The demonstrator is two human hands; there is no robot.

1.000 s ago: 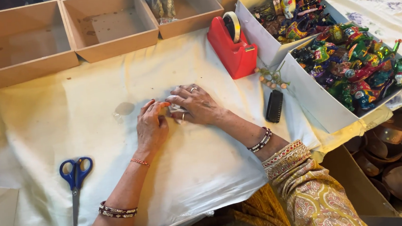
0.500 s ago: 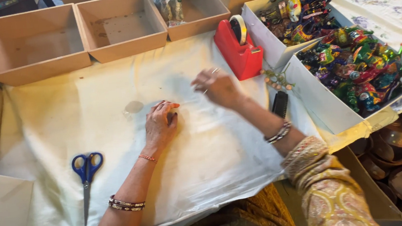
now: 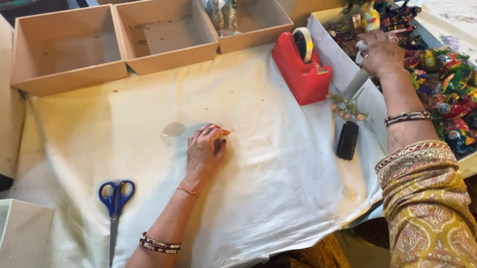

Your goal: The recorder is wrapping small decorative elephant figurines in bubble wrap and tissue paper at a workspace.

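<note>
- Currently, the left hand [image 3: 205, 153] is laid on the white cloth [image 3: 265, 172], its fingers curled loosely over a small orange-tipped item [image 3: 224, 132] that is pinched at the fingertips; what the item is cannot be told.
- The right hand [image 3: 382, 52] is stretched out over the white tray [image 3: 348, 75], fingers bent down among the bright wrapped pieces [image 3: 453, 92]; whether anything is gripped cannot be told.
- A red tape dispenser [image 3: 302, 71] is seen just left of the right hand, between both hands.
- A small black oblong object [image 3: 347, 140] is found beneath the right forearm, on the cloth.
- Blue-handled scissors [image 3: 116, 211] are placed well to the left of the left wrist.
- Three shallow cardboard boxes [image 3: 70, 51] are lined up beyond the left hand, far from it.
</note>
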